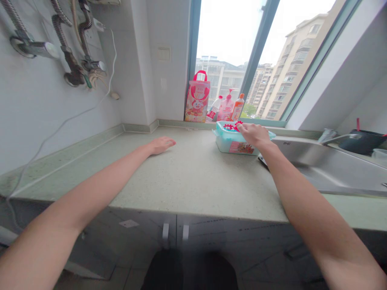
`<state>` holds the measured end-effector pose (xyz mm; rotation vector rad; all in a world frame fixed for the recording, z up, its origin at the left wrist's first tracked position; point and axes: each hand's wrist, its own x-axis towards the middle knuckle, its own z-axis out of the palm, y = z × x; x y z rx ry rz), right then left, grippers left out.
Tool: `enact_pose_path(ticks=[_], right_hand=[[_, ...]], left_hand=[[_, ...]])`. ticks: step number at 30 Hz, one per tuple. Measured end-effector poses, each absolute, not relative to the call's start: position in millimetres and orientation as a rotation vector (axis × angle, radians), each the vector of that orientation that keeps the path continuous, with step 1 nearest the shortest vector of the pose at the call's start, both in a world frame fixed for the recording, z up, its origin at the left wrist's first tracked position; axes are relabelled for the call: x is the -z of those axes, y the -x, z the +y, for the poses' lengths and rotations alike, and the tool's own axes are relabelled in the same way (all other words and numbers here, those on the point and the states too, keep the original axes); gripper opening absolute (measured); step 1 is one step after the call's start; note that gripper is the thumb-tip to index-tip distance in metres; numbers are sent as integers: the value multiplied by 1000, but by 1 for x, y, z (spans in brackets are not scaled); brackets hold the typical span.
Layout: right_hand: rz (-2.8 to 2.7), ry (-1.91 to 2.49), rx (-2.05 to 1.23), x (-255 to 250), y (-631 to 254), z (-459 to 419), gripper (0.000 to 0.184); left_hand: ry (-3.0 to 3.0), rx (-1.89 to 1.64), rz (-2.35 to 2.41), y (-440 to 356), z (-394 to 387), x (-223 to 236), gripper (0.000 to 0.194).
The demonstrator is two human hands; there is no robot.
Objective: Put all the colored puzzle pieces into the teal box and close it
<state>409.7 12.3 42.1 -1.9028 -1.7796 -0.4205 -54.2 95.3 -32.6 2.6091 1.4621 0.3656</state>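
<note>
My left hand [161,145] lies low over the pale counter [181,181], its fingers stretched out and nothing in them. At the near right of the window, my right hand [254,134] is above a light turquoise plastic box [223,144] with a picture label on its front. Its fingertips are closed on a red plastic piece with a toothed edge [239,123], at the box's open top. Another red notched piece [228,127] shows inside, with some blue beside it. The rest of the contents is hidden by the box wall and my hand.
A steel sink [314,165] lies right of the box, with a dark flat object [263,162] at its edge. A pink bag [198,100] and bottles [225,108] stand by the window. A white cable [65,120] hangs down the left wall.
</note>
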Motion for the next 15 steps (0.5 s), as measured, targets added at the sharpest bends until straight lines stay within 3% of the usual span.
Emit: enact_pose_path(ticks=[9, 15], right_hand=[[-1804, 1935, 481, -43, -403, 6, 61], [-1725, 2051, 386, -46, -406, 6, 74]], left_hand=[[-2604, -364, 1482, 56, 98, 34, 80], [-2609, -363, 1480, 55, 96, 33, 79]])
